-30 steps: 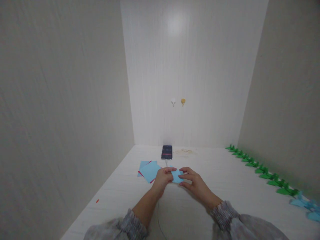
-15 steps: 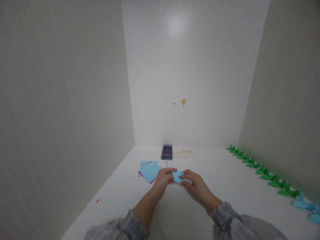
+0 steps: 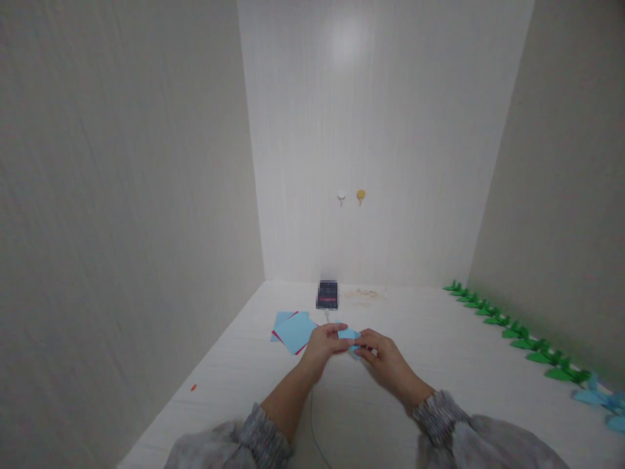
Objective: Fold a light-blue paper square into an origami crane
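Note:
A small folded piece of light blue paper (image 3: 348, 333) is between my hands over the middle of the table. My left hand (image 3: 323, 344) grips its left side, with the thumb lying across its front face. The fingertips of my right hand (image 3: 381, 355) pinch its right edge. Fingers cover much of the paper, so its exact fold cannot be made out. Just left of my left hand lie square sheets of blue paper (image 3: 294, 332), with red edges showing beneath the top one.
Behind my hands a phone-like device (image 3: 327, 295), blurred out, leans near the back wall on a cable (image 3: 313, 417). Folded green paper pieces (image 3: 512, 334) line the right wall, with blue ones (image 3: 593, 396) nearest. A small orange scrap (image 3: 194, 387) lies at left. Two hooks (image 3: 361, 195) hang on the wall.
My left thumb has slid right across the blue paper, and my right fingers have closed in on its right edge. The whole view has shifted slightly.

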Tool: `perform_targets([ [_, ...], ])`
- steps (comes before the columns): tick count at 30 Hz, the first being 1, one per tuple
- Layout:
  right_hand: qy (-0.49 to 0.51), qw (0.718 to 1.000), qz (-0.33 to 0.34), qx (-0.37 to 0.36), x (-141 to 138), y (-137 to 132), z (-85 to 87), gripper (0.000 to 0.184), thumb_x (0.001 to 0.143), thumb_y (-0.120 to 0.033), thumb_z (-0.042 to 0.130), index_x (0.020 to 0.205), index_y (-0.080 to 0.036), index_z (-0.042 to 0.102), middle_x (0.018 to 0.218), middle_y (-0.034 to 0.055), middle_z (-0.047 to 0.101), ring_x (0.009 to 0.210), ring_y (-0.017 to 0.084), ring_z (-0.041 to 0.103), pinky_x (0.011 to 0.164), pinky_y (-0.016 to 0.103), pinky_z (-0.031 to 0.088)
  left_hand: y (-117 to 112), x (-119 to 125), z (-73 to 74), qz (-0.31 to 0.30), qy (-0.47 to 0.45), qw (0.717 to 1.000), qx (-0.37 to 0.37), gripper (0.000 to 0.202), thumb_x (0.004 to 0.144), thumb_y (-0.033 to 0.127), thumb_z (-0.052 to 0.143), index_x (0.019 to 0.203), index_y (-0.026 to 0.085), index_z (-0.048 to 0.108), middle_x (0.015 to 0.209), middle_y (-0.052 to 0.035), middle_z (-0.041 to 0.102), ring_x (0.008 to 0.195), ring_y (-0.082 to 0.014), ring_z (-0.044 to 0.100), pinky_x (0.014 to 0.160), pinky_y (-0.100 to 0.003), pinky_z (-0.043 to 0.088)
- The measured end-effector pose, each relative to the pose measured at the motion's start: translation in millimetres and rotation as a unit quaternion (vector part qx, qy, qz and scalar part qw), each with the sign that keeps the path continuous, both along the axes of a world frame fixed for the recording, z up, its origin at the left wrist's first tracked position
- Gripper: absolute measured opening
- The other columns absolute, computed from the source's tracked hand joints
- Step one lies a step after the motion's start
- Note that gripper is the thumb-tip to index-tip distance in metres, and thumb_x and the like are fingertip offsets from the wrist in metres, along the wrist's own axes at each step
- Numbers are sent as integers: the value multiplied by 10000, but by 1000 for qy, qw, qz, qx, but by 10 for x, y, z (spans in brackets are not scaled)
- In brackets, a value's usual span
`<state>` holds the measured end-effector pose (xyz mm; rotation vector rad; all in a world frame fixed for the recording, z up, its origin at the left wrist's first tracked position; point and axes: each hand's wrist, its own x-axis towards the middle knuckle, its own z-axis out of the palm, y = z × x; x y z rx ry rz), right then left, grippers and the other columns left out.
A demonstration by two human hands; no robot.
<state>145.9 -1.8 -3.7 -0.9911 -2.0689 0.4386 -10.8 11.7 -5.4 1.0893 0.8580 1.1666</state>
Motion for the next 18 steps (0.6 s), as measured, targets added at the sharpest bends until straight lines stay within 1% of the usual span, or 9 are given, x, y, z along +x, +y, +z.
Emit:
perform_targets([
  [5, -2, 1000, -3, 6, 7, -4, -1, 164, 728, -250, 503, 824, -196, 624, 714, 26, 558, 630, 119, 507, 588, 225, 402, -10, 4, 21, 2, 7, 1000, 0, 484, 409, 175, 718, 858, 90, 559, 595, 7, 554, 528, -84, 494, 557, -219, 377],
  [11, 15, 1000, 1, 0, 14, 2, -5, 173, 738, -252, 492, 831, -191, 625, 737, 36, 572, 659, 125, 519, 610, 229, 406, -54, 12, 96, 8, 12, 1000, -8, 447, 415, 103, 687, 847, 97, 572, 548, 32, 536, 498, -69, 471, 541, -205, 359],
  [14, 23, 1000, 5, 0, 13, 3, 2, 179, 746, -248, 479, 832, -197, 628, 739, 36, 581, 689, 130, 527, 641, 235, 407, -64, 10, 116, 8, 6, 1000, -8, 434, 426, 85, 671, 849, 95, 573, 552, 30, 546, 500, -67, 477, 550, -200, 365],
  [18, 28, 1000, -6, -12, 15, 5, 12, 189, 742, -270, 480, 834, -195, 628, 728, 37, 596, 672, 138, 536, 624, 244, 417, -41, 0, 97, -12, -23, 1000, -12, 438, 432, 70, 651, 862, 95, 572, 598, 5, 581, 545, -89, 516, 596, -218, 389],
])
